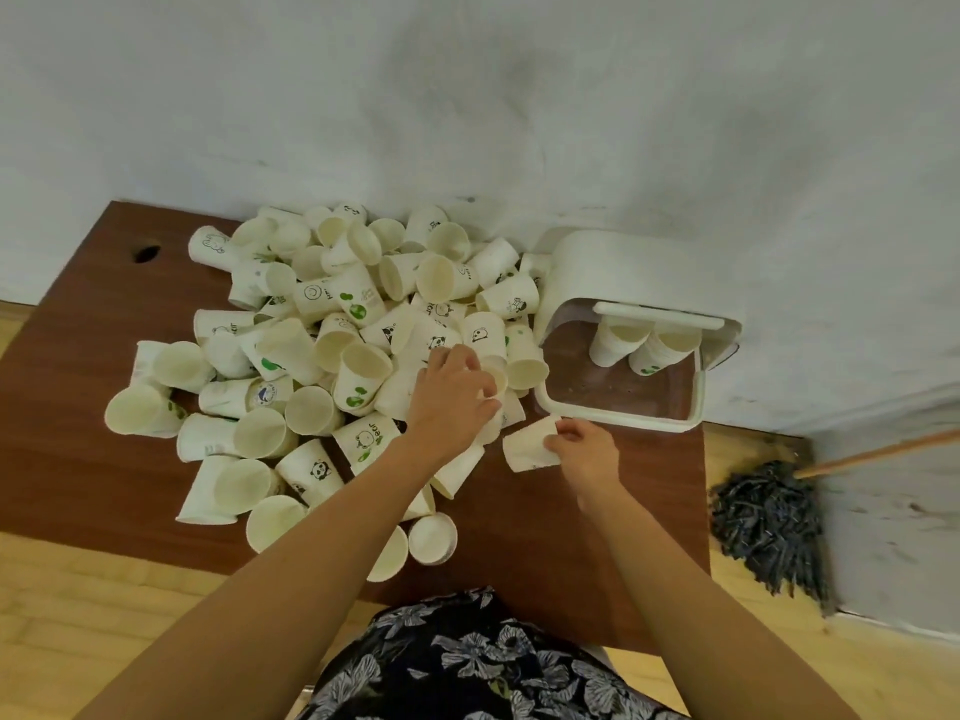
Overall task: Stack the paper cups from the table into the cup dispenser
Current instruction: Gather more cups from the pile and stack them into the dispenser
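A big heap of white paper cups (332,356), many printed with green and black pictures, covers the brown table (93,366). My left hand (452,397) reaches into the heap's right side and grips a small cup (494,379) there. My right hand (584,449) pinches the rim of another paper cup (527,446) lying on its side just in front of the dispenser. The white cup dispenser (623,283) stands at the table's back right, with two stacks of cups (644,345) hanging over its tray.
A white wall runs behind the table. A dark mop head (769,522) with a wooden handle leans at the right, off the table. A dark hole (147,253) marks the table's far left. Wooden floor surrounds the table.
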A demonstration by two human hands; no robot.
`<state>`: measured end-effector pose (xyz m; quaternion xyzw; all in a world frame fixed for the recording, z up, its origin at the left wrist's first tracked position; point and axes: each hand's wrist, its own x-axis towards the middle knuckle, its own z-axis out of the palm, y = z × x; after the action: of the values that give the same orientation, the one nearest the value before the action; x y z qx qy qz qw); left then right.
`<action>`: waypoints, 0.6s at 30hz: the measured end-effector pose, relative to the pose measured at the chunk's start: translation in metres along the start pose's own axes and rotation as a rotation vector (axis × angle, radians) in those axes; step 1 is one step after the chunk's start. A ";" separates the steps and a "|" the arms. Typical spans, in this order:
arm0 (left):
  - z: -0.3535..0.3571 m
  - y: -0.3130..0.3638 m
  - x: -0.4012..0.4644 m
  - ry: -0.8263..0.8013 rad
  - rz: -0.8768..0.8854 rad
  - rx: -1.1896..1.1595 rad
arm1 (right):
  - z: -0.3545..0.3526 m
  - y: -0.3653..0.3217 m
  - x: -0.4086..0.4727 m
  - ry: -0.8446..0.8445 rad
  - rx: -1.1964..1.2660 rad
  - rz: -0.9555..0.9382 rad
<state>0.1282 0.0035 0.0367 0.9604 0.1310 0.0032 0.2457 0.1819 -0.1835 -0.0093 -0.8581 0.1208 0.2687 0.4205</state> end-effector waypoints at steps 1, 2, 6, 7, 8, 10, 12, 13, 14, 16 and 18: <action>0.000 0.008 0.003 0.002 -0.005 -0.041 | -0.009 -0.003 0.000 0.004 -0.030 -0.046; 0.001 0.017 0.006 0.002 -0.010 -0.086 | -0.018 -0.006 0.000 0.011 -0.063 -0.095; 0.017 0.056 0.022 0.015 0.013 -0.146 | -0.059 -0.011 0.005 0.057 -0.111 -0.282; 0.022 0.067 0.026 0.021 0.016 -0.166 | -0.070 -0.011 0.007 0.077 -0.113 -0.325; 0.028 0.077 0.030 0.025 0.022 -0.180 | -0.081 -0.012 0.010 0.099 -0.118 -0.368; 0.039 0.098 0.036 0.026 0.032 -0.184 | -0.103 -0.009 0.018 0.152 -0.152 -0.456; 0.050 0.114 0.043 0.014 0.037 -0.185 | -0.122 -0.003 0.033 0.199 -0.207 -0.510; 0.056 0.120 0.046 0.004 0.035 -0.178 | -0.130 0.001 0.042 0.210 -0.233 -0.523; 0.061 0.124 0.050 -0.006 0.031 -0.158 | -0.136 0.004 0.051 0.212 -0.261 -0.535; 0.072 0.132 0.056 -0.023 0.020 -0.088 | -0.145 0.011 0.069 0.199 -0.329 -0.561; 0.082 0.137 0.062 -0.023 0.017 -0.020 | -0.150 0.016 0.082 0.175 -0.393 -0.559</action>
<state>0.2284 -0.1349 0.0261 0.9590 0.1201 -0.0045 0.2566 0.2968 -0.3095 0.0088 -0.9424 -0.1372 0.0868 0.2925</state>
